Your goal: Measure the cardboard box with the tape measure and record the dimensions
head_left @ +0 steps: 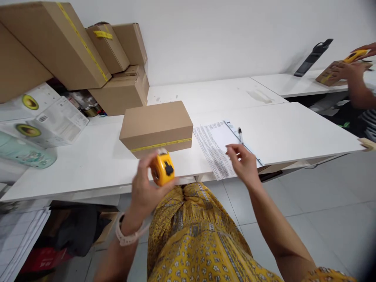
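My left hand (pixel 147 184) is closed around a yellow tape measure (pixel 163 169) with a black clip, held up off the table. Just behind it, a closed cardboard box (pixel 157 123) rests on the white table, with a yellow strip along its near side. My right hand (pixel 242 161) hovers over the right side of a printed sheet (pixel 216 145), fingers loosely bent and nothing visible in them. The sheet lies on a pale blue clipboard (pixel 249 147) and reaches over the table's front edge. Beyond my right fingers lies a pen (pixel 240 135).
Cardboard boxes (pixel 117 86) are stacked at the left back, beside a white avocado-print carton (pixel 55 117) and a mint bottle (pixel 28 150). At far right, another person's hands (pixel 349 72) hold a yellow tape measure at a small box, near a black bottle (pixel 313 58).
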Demonstrator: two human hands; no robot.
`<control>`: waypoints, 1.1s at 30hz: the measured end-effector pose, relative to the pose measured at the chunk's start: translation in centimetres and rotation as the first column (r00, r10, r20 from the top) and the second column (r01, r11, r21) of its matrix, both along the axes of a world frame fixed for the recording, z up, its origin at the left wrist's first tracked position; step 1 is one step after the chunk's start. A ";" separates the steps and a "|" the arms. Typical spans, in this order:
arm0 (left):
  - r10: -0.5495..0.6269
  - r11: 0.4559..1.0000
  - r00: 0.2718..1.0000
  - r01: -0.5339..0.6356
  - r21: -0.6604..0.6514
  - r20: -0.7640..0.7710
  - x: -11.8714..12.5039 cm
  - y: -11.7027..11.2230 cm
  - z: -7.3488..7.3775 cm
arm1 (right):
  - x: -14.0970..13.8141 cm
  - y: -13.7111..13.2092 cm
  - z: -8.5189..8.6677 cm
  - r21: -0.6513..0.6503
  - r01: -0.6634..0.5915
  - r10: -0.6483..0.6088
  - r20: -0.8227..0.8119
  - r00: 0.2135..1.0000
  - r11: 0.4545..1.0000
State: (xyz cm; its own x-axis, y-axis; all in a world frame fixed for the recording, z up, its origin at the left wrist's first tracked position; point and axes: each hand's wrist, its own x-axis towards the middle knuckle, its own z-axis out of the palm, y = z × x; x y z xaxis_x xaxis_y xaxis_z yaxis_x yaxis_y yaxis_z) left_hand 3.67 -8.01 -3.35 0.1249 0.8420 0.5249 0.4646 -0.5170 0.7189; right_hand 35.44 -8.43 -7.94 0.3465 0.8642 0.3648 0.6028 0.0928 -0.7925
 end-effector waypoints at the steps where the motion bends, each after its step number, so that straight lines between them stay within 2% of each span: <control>1: 0.042 0.995 0.997 -0.036 0.091 -0.065 -0.4 1.6 1.4 | 2.0 1.1 -0.3 -0.035 0.103 -0.102 0.039 0.994 0.994; 2: 0.084 0.986 0.989 -0.064 0.156 -0.120 -0.7 3.3 2.7 | 4.0 2.3 -0.7 -0.074 0.199 -0.191 0.103 0.976 0.977; 4: 0.157 0.968 0.959 -0.103 0.228 -0.236 -1.1 6.9 4.6 | 7.6 4.9 -1.4 -0.211 0.336 -0.284 0.243 0.927 0.918; 6: 0.219 0.959 0.907 -0.132 0.253 -0.359 -1.2 10.4 5.1 | 10.2 7.3 -2.0 -0.339 0.437 -0.328 0.333 0.884 0.833; 9: 0.221 0.964 0.860 -0.123 0.235 -0.460 -1.4 14.6 3.9 | 12.0 10.1 -2.5 -0.437 0.465 -0.292 0.406 0.866 0.770; 11: 0.231 0.960 0.853 -0.121 0.254 -0.468 -1.7 16.7 2.6 | 12.1 11.4 -2.9 -0.481 0.424 -0.211 0.435 0.875 0.767; 13: 0.260 0.945 0.851 -0.128 0.300 -0.457 -2.0 18.1 1.8 | 11.9 12.1 -3.3 -0.495 0.362 -0.108 0.469 0.877 0.790; 16: 0.325 0.899 0.859 -0.151 0.411 -0.395 -1.9 18.4 1.7 | 11.5 12.3 -4.0 -0.483 0.281 0.018 0.526 0.850 0.829; 19: 0.335 0.808 0.887 -0.096 0.582 -0.319 0.6 16.1 2.0 | 11.4 11.8 -4.5 -0.491 0.197 0.118 0.539 0.834 0.849; 20: 0.292 0.769 0.907 -0.034 0.639 -0.303 2.2 14.9 1.9 | 11.4 11.6 -4.6 -0.490 0.168 0.142 0.533 0.834 0.855; 22: 0.085 0.736 0.927 0.190 0.650 -0.366 6.2 12.2 1.1 | 11.4 11.3 -4.7 -0.467 0.122 0.161 0.520 0.839 0.876; 23: -0.042 0.725 0.893 0.336 0.602 -0.448 8.5 11.0 0.4 | 11.5 11.2 -4.8 -0.449 0.105 0.159 0.512 0.844 0.887; 24: -0.169 0.729 0.810 0.486 0.482 -0.561 10.9 10.0 -0.4 | 11.6 11.1 -4.8 -0.431 0.093 0.152 0.500 0.852 0.898; 25: -0.268 0.731 0.701 0.595 0.334 -0.661 13.2 9.4 -1.3 | 11.7 11.1 -4.8 -0.419 0.086 0.144 0.487 0.861 0.904; 26: -0.333 0.748 0.587 0.641 0.172 -0.738 15.5 9.0 -2.2 | 11.8 11.1 -4.7 -0.414 0.086 0.134 0.473 0.871 0.906; 27: -0.378 0.775 0.484 0.632 0.016 -0.789 17.6 9.0 -3.0 | 12.0 11.0 -4.7 -0.416 0.090 0.125 0.462 0.878 0.905; 29: -0.428 0.809 0.362 0.562 -0.173 -0.828 21.2 9.9 -4.5 | 12.7 11.0 -4.5 -0.433 0.096 0.122 0.450 0.885 0.896; 31: -0.456 0.820 0.323 0.516 -0.250 -0.829 23.6 11.7 -5.6 | 13.6 10.8 -4.3 -0.437 0.057 0.170 0.460 0.871 0.897; 33: -0.486 0.813 0.301 0.500 -0.298 -0.821 25.0 13.5 -6.5 | 14.5 10.6 -4.0 -0.417 -0.010 0.255 0.538 0.804 0.909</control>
State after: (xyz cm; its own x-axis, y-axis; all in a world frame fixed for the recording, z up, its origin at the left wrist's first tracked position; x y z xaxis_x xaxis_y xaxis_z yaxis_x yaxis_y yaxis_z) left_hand 28.68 5.52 -9.81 0.8849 0.4556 -0.0971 0.4649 -0.8768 0.1231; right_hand 49.96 2.22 -11.89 0.0531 0.9943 0.0928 0.9552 -0.0235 -0.2952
